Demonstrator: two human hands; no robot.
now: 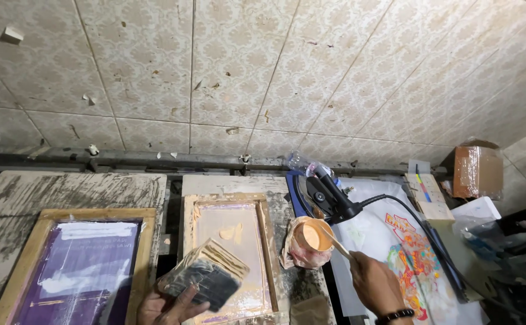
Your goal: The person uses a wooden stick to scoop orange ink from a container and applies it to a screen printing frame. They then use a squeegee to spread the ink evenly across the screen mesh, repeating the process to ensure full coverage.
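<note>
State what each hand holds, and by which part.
Left hand grips a squeegee by its lower edge; right hand holds a wooden stick by its near end.

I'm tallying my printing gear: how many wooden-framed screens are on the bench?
2. One purple-meshed screen lies at the left; one pale screen sits in the middle, partly under the squeegee.

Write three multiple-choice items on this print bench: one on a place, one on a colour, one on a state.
1. Where is the cup of ink?
A. right of the middle screen frame
B. on the left frame
C. on the box

2. What colour is that ink?
A. green
B. pale orange
C. black

3. What does the left hand hold?
A. nothing
B. an iron
C. a squeegee

Key: 1 A, it stands just right of that frame. 2 B, the ink shows peach-orange. 3 C, its fingers grip the block over the screen; the right hand holds a stick.
</note>
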